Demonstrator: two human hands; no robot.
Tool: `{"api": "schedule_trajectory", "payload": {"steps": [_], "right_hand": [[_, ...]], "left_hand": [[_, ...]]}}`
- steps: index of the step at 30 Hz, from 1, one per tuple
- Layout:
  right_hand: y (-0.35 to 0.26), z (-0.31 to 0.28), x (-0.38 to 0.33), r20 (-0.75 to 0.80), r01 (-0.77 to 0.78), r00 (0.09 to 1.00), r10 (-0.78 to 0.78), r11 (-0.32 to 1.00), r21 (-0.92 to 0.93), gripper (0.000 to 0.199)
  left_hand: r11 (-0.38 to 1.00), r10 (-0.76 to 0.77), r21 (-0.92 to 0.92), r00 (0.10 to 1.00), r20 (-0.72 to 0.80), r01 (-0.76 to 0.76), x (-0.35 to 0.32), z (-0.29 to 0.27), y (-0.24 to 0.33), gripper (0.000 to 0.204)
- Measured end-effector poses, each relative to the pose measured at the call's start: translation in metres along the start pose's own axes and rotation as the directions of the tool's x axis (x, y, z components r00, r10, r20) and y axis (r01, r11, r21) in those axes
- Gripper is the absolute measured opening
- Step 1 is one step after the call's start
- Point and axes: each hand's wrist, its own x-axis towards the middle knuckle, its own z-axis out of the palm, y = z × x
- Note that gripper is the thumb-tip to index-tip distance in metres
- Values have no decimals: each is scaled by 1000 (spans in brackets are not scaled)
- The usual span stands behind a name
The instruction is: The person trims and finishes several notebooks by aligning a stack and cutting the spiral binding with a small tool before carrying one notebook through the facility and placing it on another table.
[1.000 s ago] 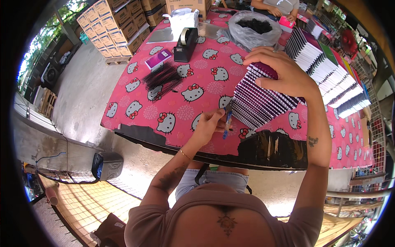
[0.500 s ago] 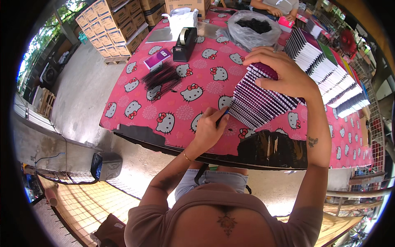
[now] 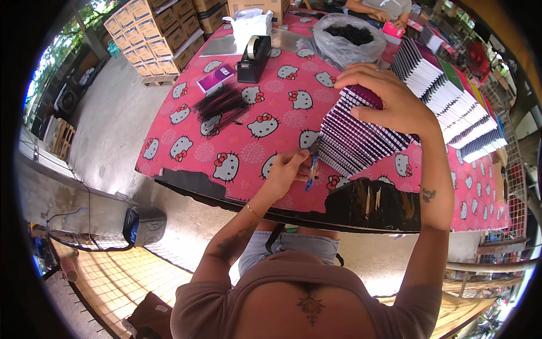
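A stack of purple-covered notebooks [image 3: 361,138] lies fanned on the table, its black coil bindings toward me. My right hand [image 3: 392,101] grips the stack from above, fingers over the far side and thumb on the coils. At the stack's left edge, my left hand [image 3: 289,172] holds small pliers [image 3: 313,165] with blue handles, the dark jaws touching or close to the coil ends. To the left, loose black plastic coils [image 3: 220,108] lie in a heap, next to a purple-and-white flat pack [image 3: 216,79].
A black tape dispenser [image 3: 254,59] and a clear bag of black pieces [image 3: 347,42] stand farther back. More notebook stacks [image 3: 446,93] line the right. Another person's hands [image 3: 389,22] work at the far end. Cartons [image 3: 155,39] are piled at left, beyond the pink tablecloth [image 3: 192,161].
My left hand has turned and shifted slightly, so the pliers' blue handles now show below the fingers. The right hand and the notebook stack stay put.
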Motion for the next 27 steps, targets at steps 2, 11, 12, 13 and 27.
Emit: {"api": "schedule_trajectory", "payload": {"steps": [2, 11, 12, 13, 27], "right_hand": [[0, 1, 0, -11, 10, 1000, -10, 1000, -13, 39], [0, 1, 0, 15, -19, 1000, 20, 1000, -14, 40], [-3, -2, 0, 39, -37, 999, 38, 999, -14, 41], [-5, -3, 0, 63, -56, 996, 56, 998, -12, 42], [-2, -3, -2, 76, -76, 994, 75, 997, 8, 43]], "left_hand": [[999, -21, -33, 999, -25, 20, 1, 2, 0, 33], [521, 561, 731, 822, 96, -441, -4, 4, -5, 26], [679, 459, 616, 886, 69, -400, 0, -2, -10, 26], [811, 345, 483, 936, 61, -331, 3, -7, -11, 27], [998, -38, -51, 999, -33, 36, -5, 2, -3, 31]]}}
